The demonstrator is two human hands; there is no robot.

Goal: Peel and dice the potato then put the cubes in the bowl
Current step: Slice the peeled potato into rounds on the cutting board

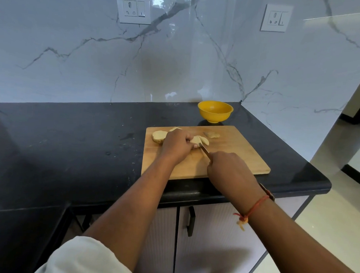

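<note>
A wooden cutting board [236,157] lies on the black counter. On it my left hand [177,145] presses down on a pale potato piece [196,140], with slices fanned out just right of my fingers. My right hand [228,171] grips a knife [204,150] whose blade tip meets the potato piece beside my left fingers. A larger potato chunk [158,136] sits at the board's far left, and a small scrap [212,135] lies near the far edge. The yellow bowl [215,111] stands behind the board and looks empty.
The black counter [81,144] stretches to the left and ends in a rounded edge at the right, past the board. A marble wall with two sockets [133,8] rises behind. Cabinet doors with a black handle [190,223] are below the counter.
</note>
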